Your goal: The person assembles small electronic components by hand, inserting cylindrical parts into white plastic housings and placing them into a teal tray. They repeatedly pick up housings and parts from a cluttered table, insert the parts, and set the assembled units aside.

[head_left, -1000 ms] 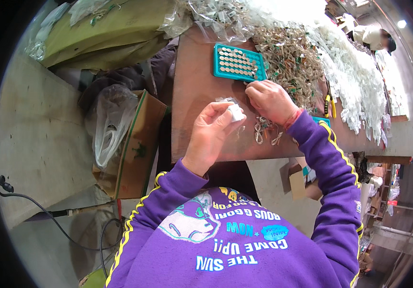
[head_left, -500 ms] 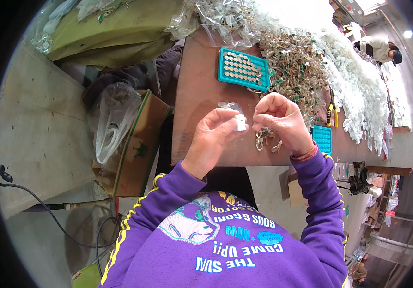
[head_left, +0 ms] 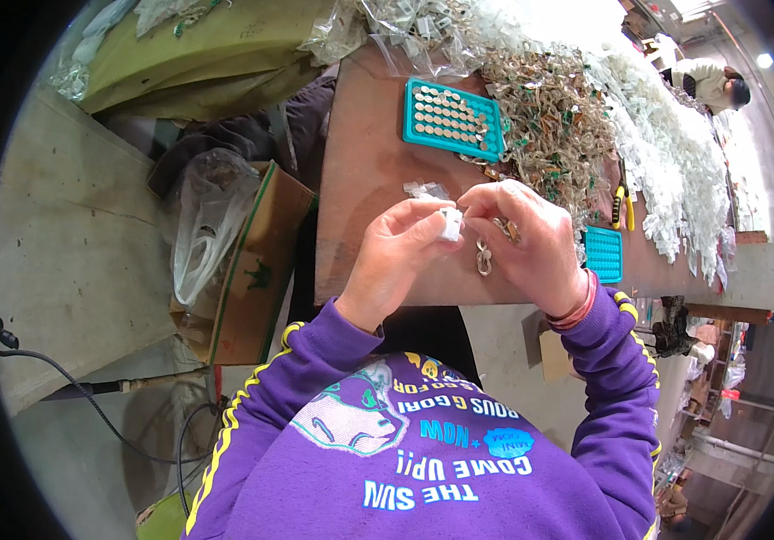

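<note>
My left hand [head_left: 398, 256] pinches a small white plastic piece [head_left: 450, 224] between thumb and fingers above the table's near edge. My right hand [head_left: 529, 241] is closed close beside it, its fingertips meeting the white piece's right side; whatever they pinch is too small to make out. Just behind the left fingers lies a bit of clear plastic [head_left: 427, 190]. Under the right hand sits a small coiled wire [head_left: 483, 257], partly covered. Farther back, a teal tray [head_left: 408, 131] holds rows of round silver button cells [head_left: 445, 115].
A heap of small wired parts [head_left: 549, 117] covers the table [head_left: 364, 162] behind my hands, beside a large pile of clear-white pieces [head_left: 666, 171]. Yellow-handled pliers [head_left: 618, 207] and a second teal tray [head_left: 604, 255] lie right. A cardboard box [head_left: 256, 270] stands left. Another person [head_left: 711, 83] is far right.
My right hand has moved left, bringing its fingertips up to the white piece. My left hand still grips that piece in nearly the same place.
</note>
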A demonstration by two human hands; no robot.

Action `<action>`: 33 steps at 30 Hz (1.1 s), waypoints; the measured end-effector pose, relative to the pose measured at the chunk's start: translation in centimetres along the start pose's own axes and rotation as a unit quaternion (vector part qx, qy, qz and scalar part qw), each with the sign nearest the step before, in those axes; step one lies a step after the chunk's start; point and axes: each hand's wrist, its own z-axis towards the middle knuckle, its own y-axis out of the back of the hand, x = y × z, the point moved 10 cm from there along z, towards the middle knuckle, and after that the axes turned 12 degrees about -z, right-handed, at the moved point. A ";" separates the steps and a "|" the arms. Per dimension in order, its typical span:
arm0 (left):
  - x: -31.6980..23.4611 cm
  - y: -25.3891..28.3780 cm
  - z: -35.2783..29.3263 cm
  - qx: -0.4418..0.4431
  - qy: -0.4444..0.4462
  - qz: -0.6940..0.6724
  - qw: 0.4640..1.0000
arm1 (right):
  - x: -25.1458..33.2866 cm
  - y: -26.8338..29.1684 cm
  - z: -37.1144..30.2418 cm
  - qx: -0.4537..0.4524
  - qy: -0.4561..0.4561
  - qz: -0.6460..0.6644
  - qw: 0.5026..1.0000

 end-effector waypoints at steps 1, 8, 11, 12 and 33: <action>0.0 0.0 0.0 0.000 0.003 0.000 1.000 | 0.3 0.0 0.1 0.006 0.014 -0.014 1.000; -0.4 -0.2 0.1 -0.001 -0.030 0.067 0.997 | 1.9 -1.4 0.0 0.063 0.083 -0.124 0.987; -0.3 0.1 0.0 -0.025 -0.025 0.143 0.989 | 1.6 -1.8 -0.2 0.074 0.057 -0.122 0.988; -0.3 0.1 0.0 -0.025 -0.022 0.136 0.990 | 1.3 -1.6 -0.2 0.063 0.041 -0.098 0.992; -0.1 0.6 -0.1 -0.036 -0.006 0.038 0.999 | -1.0 -1.5 -1.6 -0.061 -0.032 0.030 0.997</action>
